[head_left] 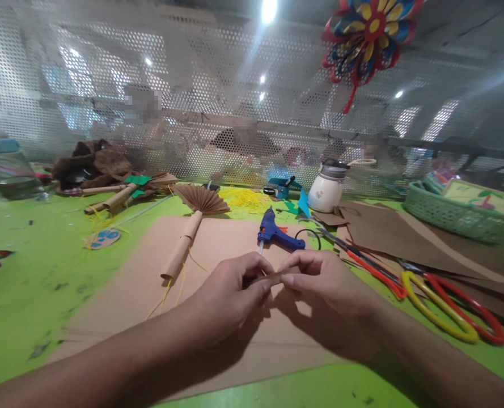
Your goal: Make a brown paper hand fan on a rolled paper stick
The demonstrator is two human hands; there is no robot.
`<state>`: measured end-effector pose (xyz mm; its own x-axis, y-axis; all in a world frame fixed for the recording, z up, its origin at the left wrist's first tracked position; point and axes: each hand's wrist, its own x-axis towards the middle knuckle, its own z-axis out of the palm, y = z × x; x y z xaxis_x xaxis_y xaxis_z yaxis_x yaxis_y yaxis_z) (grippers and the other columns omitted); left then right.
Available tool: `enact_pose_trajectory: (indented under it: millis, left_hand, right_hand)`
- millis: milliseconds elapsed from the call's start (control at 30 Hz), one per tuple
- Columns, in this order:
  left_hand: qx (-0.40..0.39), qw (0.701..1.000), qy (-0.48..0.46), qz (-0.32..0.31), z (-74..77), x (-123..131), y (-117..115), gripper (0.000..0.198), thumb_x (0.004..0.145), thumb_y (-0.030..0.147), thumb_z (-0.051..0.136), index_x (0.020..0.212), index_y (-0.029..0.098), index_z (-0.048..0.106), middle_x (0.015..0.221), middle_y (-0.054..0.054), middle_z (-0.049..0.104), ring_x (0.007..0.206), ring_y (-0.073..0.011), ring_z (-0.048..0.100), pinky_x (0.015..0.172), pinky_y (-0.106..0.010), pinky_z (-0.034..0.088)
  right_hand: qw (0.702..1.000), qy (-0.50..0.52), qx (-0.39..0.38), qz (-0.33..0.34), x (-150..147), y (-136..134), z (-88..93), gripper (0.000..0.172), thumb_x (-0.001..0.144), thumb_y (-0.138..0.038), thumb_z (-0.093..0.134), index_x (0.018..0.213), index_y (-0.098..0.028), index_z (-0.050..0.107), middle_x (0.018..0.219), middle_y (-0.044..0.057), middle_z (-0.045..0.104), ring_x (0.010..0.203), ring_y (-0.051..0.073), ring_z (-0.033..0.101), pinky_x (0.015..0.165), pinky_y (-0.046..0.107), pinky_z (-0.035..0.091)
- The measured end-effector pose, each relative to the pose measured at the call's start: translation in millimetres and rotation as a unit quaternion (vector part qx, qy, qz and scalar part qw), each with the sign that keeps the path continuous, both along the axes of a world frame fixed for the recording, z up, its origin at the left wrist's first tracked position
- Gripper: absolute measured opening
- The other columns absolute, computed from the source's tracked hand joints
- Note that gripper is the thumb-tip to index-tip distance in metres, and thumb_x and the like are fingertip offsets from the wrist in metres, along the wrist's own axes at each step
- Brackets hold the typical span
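Note:
Between the fingertips of my left hand [241,286] and my right hand [320,277] is a thin brown strip of paper [279,276], pinched from both sides. Both hands hover over a large sheet of brown kraft paper [124,283]. Just beyond my fingers lies a blue hot glue gun [272,231], a white glue stick showing at its back. To the left, on the sheet, rests a rolled brown paper tube [181,246] with a pleated paper fan [203,199] at its top and yellow strings trailing from its lower end.
Scissors with red and yellow handles [443,306] lie at the right, near brown paper sheets [383,238] and a green basket [460,212]. A white jug [326,190], yellow shredded strands [245,202] and paper rolls [118,198] stand farther back. Behind is a perforated metal screen [217,73].

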<state>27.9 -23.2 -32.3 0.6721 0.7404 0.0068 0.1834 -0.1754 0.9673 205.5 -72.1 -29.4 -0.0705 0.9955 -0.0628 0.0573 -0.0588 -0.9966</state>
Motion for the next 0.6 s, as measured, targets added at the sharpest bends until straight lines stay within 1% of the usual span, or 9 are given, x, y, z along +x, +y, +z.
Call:
enact_pose_trajectory:
  millis: [100,200,300,367,467,600]
  left_hand:
    - [-0.056,0.997,-0.047,-0.005,-0.9,0.7,1.7,0.005,0.080,0.021,0.055,0.079,0.017,0.051,0.058,0.004,0.057,0.051,-0.0120,0.056,0.049,-0.023,0.044]
    - [-0.074,0.995,-0.060,-0.007,-0.7,0.2,2.0,0.005,0.080,0.019,0.054,0.079,0.017,0.050,0.057,0.004,0.057,0.049,-0.0108,0.056,0.049,-0.022,0.045]
    - [-0.088,0.993,-0.075,-0.014,-1.9,0.0,1.4,0.006,0.080,0.018,0.055,0.079,0.018,0.050,0.055,0.006,0.054,0.047,-0.0089,0.052,0.047,-0.020,0.043]
    - [-0.087,0.993,-0.080,-0.017,-2.9,0.0,1.1,0.005,0.080,0.018,0.056,0.079,0.018,0.050,0.056,0.006,0.055,0.048,-0.0086,0.052,0.047,-0.020,0.042]
    - [-0.091,0.992,-0.086,-0.017,-2.8,0.0,0.7,0.004,0.081,0.017,0.055,0.080,0.018,0.051,0.058,0.005,0.057,0.050,-0.0092,0.054,0.049,-0.021,0.044]
    - [-0.110,0.990,-0.089,-0.008,-0.3,0.1,0.8,0.005,0.081,0.017,0.056,0.081,0.018,0.051,0.059,0.004,0.059,0.051,-0.0106,0.058,0.049,-0.021,0.045]
  right_hand:
    - [0.998,0.056,-0.027,0.018,0.7,0.8,-3.4,0.014,0.069,-0.026,0.074,0.076,-0.017,0.066,0.059,-0.001,0.057,0.058,0.012,0.049,0.057,0.027,0.038]
    - [0.994,0.097,-0.047,0.032,-0.2,0.5,-6.8,0.015,0.069,-0.024,0.075,0.078,-0.019,0.065,0.063,0.000,0.059,0.062,0.013,0.052,0.062,0.030,0.042]
    - [0.994,0.099,-0.048,0.026,-3.5,-1.4,-7.0,0.016,0.067,-0.024,0.076,0.076,-0.019,0.065,0.065,0.000,0.060,0.064,0.014,0.054,0.065,0.031,0.043]
    - [0.992,0.111,-0.055,0.009,-5.6,-2.9,-5.4,0.014,0.069,-0.023,0.075,0.076,-0.019,0.064,0.067,0.001,0.061,0.065,0.014,0.055,0.066,0.032,0.043]
    - [0.991,0.118,-0.063,-0.004,-5.8,-3.4,-3.0,0.012,0.070,-0.021,0.073,0.076,-0.019,0.063,0.066,0.000,0.060,0.066,0.014,0.055,0.065,0.032,0.043]
    - [0.990,0.125,-0.058,-0.002,-6.0,-4.2,-0.1,0.011,0.068,-0.018,0.073,0.075,-0.018,0.064,0.067,0.001,0.060,0.067,0.015,0.054,0.064,0.031,0.042]
